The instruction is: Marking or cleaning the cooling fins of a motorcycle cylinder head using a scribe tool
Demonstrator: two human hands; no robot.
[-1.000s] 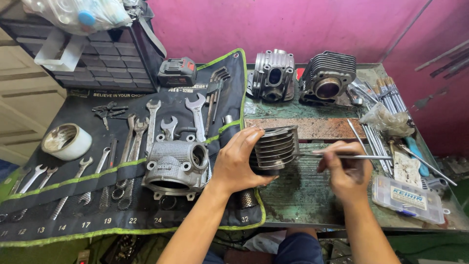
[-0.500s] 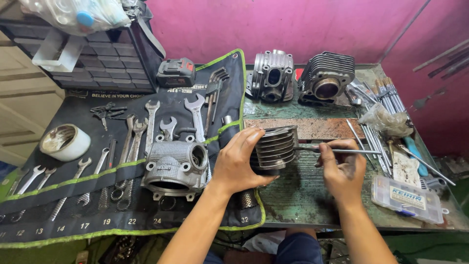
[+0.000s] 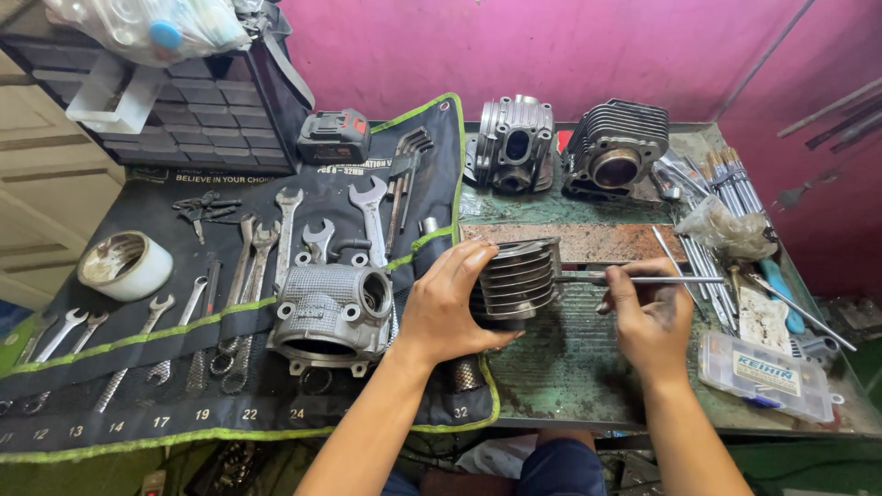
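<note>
- Counter: green and worn, it carries everything. Clock directions below are taken from the finned cylinder at its middle.
- Tool roll: dark with a green edge, it spreads out toward 9 o'clock, with spanners laid in rows on it.
- Drawer cabinet: stands at 10 o'clock, behind the roll.
- Two engine castings: a grey one at 12 o'clock and a dark finned one at 1 o'clock, side by side.
- Cylinder head: at 9 o'clock on the roll, just beside the left wrist.
- Cylinder: lies on its side at the roll's right edge, with a rusty plate just behind it.
- Left hand: its grip wraps round the cylinder from the 9 o'clock side, with the fingers over the fins.
- Right hand: at 3 o'clock, its grip is narrow and pinches a thin metal rod.
- Parts box: clear plastic, at 4 o'clock.
- Tape roll: far off at 9 o'clock.
- Rod: lies level, with its left tip at the cylinder's side. Whether it goes into a hole cannot be told.
- Step in hand, as I judge it: working the rod at the cylinder's 3 o'clock face. Any further push calls for the rod to be in line and the left hand to be steady.
</note>
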